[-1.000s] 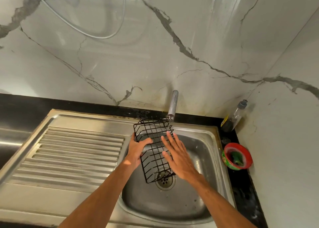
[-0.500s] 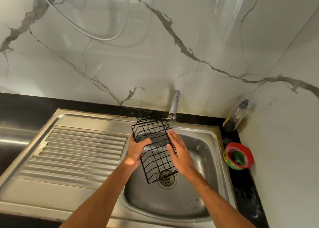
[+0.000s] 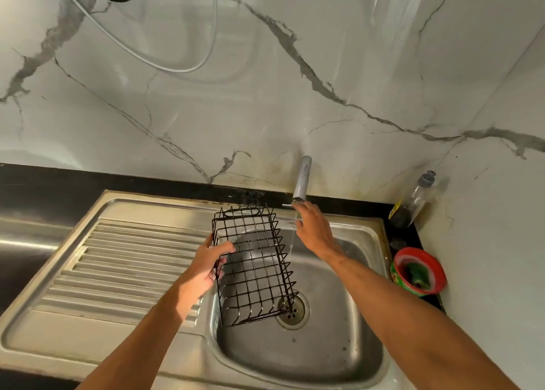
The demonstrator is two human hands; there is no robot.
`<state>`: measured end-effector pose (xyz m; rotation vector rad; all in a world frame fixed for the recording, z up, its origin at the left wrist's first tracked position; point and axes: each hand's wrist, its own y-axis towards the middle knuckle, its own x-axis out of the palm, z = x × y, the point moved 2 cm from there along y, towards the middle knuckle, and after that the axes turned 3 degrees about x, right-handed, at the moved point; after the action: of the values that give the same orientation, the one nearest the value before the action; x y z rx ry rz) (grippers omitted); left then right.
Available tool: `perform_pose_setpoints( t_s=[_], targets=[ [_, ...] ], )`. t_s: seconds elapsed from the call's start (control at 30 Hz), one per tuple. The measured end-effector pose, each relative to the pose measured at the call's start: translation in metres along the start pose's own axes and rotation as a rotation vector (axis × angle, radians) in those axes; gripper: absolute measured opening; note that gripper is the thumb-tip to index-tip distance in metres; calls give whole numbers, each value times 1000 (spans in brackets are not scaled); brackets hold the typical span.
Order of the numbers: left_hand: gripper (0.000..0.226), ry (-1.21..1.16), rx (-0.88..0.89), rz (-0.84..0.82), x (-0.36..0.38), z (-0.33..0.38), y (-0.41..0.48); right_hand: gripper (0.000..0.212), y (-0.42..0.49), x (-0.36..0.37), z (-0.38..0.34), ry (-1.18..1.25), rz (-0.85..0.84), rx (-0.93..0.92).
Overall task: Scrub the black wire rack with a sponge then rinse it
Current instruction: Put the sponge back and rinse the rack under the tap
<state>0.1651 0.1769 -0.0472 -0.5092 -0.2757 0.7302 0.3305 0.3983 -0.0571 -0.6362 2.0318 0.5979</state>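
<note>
The left hand [image 3: 206,259] is gripping the black wire rack [image 3: 256,265] by its left edge, holding it tilted over the sink basin [image 3: 324,360]. The right hand [image 3: 315,230] is touching the faucet [image 3: 303,180]; I cannot tell whether it is grasping it.

No legible text; label on bottle [image 3: 410,204] unreadable.

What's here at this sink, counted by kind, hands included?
Rack: 1
Tap: 1
Bottle: 1
Bowl: 1
Green pad: 1
Hands: 2, left hand, right hand
Total: 7
</note>
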Motion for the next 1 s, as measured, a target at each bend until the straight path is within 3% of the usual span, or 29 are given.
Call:
perform_pose_setpoints(
  t_s=[0.13, 0.23, 0.3, 0.43, 0.57, 0.73, 0.83, 0.9, 1.0],
  targets=[
    [92, 11, -29, -6, -3, 6, 21, 52, 28, 18, 5, -222, -24, -101],
    [94, 7, -47, -59, -3, 9, 34, 45, 46, 28, 13, -8, -37, -32],
    [94, 13, -46, -81, -2, 11, 41, 27, 56, 29, 14, 209, -12, 78],
    [97, 3, -34, -93, 2, 17, 47, 26, 62, 22, 19, 170, -52, 40],
    [103, 15, -14, -82, 4, 16, 41, 32, 45, 26, 30, 64, 191, 69],
    [115, 33, 9, -77, 11, 20, 32, 23, 34, 21, 28, 643, 155, 374],
    [110, 24, 5, -51, 16, 18, 20, 22, 4, 7, 18, 786, 172, 512],
    [95, 20, 6, -53, 19, 18, 15, 13, -25, -6, 4, 891, 66, 556],
    [91, 15, 8, -56, 17, 22, 0, 63, -65, -28, -27, 935, -341, 583]
  ],
)
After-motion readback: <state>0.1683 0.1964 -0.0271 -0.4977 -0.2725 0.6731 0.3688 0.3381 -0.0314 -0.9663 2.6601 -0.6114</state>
